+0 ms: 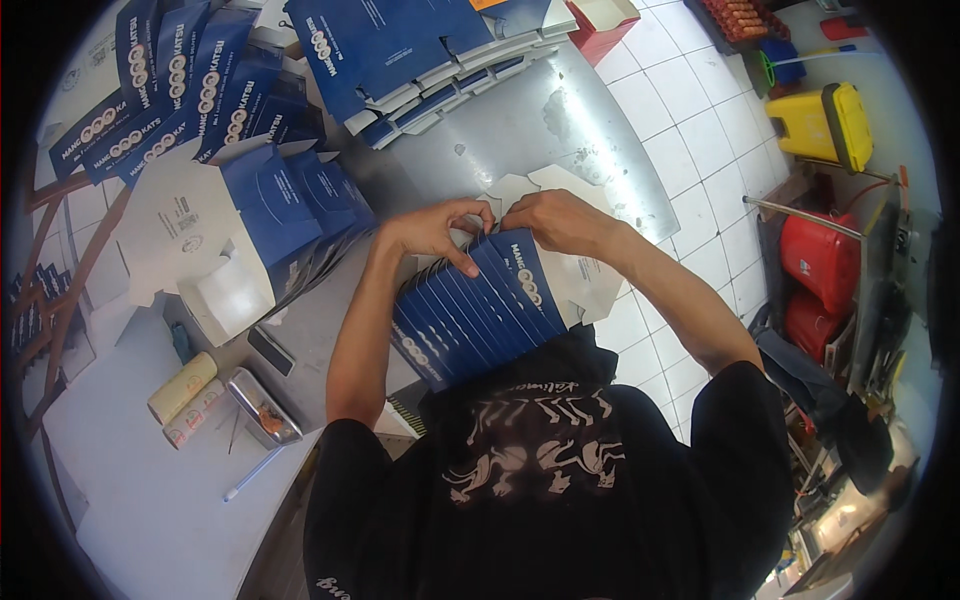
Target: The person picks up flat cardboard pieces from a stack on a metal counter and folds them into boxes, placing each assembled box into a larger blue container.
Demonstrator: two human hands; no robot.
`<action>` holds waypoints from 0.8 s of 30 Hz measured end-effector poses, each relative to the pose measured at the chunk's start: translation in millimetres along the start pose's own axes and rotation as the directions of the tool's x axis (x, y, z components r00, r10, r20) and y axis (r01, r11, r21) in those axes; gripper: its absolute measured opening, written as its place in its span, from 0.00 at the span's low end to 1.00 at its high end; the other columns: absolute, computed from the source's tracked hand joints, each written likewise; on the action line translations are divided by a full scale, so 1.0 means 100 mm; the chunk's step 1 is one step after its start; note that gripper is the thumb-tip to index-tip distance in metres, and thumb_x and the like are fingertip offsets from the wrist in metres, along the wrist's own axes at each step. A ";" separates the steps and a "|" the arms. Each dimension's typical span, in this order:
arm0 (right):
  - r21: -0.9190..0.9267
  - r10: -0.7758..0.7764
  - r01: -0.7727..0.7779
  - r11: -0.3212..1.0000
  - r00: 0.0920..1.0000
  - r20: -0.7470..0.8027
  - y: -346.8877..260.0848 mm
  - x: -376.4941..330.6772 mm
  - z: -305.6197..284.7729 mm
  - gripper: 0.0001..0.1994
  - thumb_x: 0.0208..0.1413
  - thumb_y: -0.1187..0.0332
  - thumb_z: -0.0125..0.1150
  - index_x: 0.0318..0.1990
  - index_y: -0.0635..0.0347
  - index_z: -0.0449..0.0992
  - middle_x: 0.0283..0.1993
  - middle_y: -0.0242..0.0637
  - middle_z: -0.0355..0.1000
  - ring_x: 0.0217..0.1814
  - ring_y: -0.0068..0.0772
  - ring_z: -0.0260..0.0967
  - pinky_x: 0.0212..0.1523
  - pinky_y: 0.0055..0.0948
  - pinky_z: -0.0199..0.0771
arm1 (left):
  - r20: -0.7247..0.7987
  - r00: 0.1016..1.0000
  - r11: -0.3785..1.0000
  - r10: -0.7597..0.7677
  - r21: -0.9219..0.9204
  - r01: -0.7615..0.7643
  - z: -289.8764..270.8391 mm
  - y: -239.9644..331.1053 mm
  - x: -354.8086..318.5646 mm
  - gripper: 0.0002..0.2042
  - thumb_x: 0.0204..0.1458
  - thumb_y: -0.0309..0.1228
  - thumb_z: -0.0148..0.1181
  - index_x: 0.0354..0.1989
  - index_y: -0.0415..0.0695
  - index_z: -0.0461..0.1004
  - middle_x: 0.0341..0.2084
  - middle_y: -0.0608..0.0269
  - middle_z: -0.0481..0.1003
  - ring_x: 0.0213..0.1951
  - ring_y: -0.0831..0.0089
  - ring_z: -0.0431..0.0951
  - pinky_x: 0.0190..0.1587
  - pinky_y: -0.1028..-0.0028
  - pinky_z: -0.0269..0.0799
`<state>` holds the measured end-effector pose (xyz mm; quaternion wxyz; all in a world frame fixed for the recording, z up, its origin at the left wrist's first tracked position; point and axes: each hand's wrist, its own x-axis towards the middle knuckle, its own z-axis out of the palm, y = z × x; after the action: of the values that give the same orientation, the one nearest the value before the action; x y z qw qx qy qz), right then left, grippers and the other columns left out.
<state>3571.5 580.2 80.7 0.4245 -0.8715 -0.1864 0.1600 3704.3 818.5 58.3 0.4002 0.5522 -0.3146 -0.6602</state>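
Note:
A row of nested blue cardboard food boxes stands against my body at the table's edge, with their white inner flaps spread out on the right. My left hand grips the top edge of the frontmost box, thumb on the blue face and fingers bent over the rim. Close beside it, my right hand is closed on the upper edge of the same box near the white flap. Its fingertips are partly hidden behind the knuckles.
Left of my arm stand more folded boxes, with a pile of blue boxes behind. Flat blue cartons lie on the metal table. Tape rolls, a metal tin, a phone and a pen lie at left.

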 end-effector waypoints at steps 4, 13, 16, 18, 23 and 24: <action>-0.056 -0.023 0.027 0.998 0.998 0.065 -0.04 -0.03 -0.03 0.17 0.49 0.82 0.60 0.46 0.61 0.84 0.43 0.44 0.80 0.46 0.49 0.77 0.50 0.43 0.77 | 0.004 1.000 1.000 0.008 0.027 -0.008 0.08 0.11 0.00 0.27 0.35 0.24 0.84 0.44 0.46 0.73 0.51 0.66 0.72 0.62 0.68 0.68 0.72 0.62 0.58; 0.143 -0.104 0.132 0.981 0.977 -0.186 0.28 -0.07 0.38 0.16 0.54 0.79 0.59 0.49 0.58 0.83 0.46 0.44 0.78 0.50 0.51 0.75 0.53 0.44 0.75 | 0.033 0.998 0.996 0.045 -0.074 -0.043 0.04 0.04 -0.08 0.26 0.37 0.22 0.83 0.44 0.47 0.72 0.47 0.69 0.70 0.60 0.69 0.69 0.69 0.62 0.61; 0.185 -0.106 0.135 0.973 0.981 -0.162 0.30 -0.16 0.38 0.15 0.53 0.81 0.59 0.47 0.60 0.83 0.45 0.46 0.78 0.50 0.51 0.75 0.54 0.45 0.75 | 0.013 0.997 0.988 -0.070 -0.134 0.071 0.07 0.12 -0.13 0.27 0.37 0.22 0.83 0.44 0.45 0.72 0.54 0.64 0.71 0.64 0.67 0.67 0.72 0.61 0.60; 0.145 -0.129 0.146 0.979 0.985 -0.118 0.25 -0.13 0.35 0.16 0.51 0.83 0.60 0.46 0.62 0.83 0.44 0.44 0.79 0.51 0.48 0.76 0.53 0.43 0.76 | 0.038 0.999 0.998 0.001 -0.063 0.002 0.08 0.04 -0.07 0.27 0.37 0.22 0.83 0.45 0.45 0.72 0.55 0.64 0.70 0.64 0.67 0.67 0.72 0.61 0.61; 0.205 -0.111 0.146 0.968 0.979 -0.170 0.29 -0.10 0.60 0.15 0.49 0.83 0.63 0.45 0.63 0.82 0.42 0.44 0.80 0.50 0.48 0.76 0.51 0.41 0.77 | 0.050 0.999 1.000 0.013 -0.027 -0.011 0.13 0.04 0.02 0.28 0.38 0.21 0.82 0.47 0.46 0.72 0.54 0.64 0.69 0.65 0.65 0.67 0.71 0.60 0.64; 0.240 -0.062 0.124 0.963 0.965 -0.254 0.39 -0.12 0.74 0.14 0.50 0.82 0.64 0.45 0.63 0.82 0.42 0.44 0.79 0.49 0.48 0.76 0.50 0.41 0.77 | 0.043 0.999 0.997 -0.024 -0.074 0.027 0.14 0.10 0.01 0.28 0.38 0.21 0.82 0.48 0.47 0.72 0.54 0.64 0.69 0.65 0.64 0.67 0.70 0.60 0.64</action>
<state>3535.8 603.4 7.5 0.5592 -0.8133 -0.1517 0.0537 3692.5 812.8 68.7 0.4053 0.5269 -0.2909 -0.6880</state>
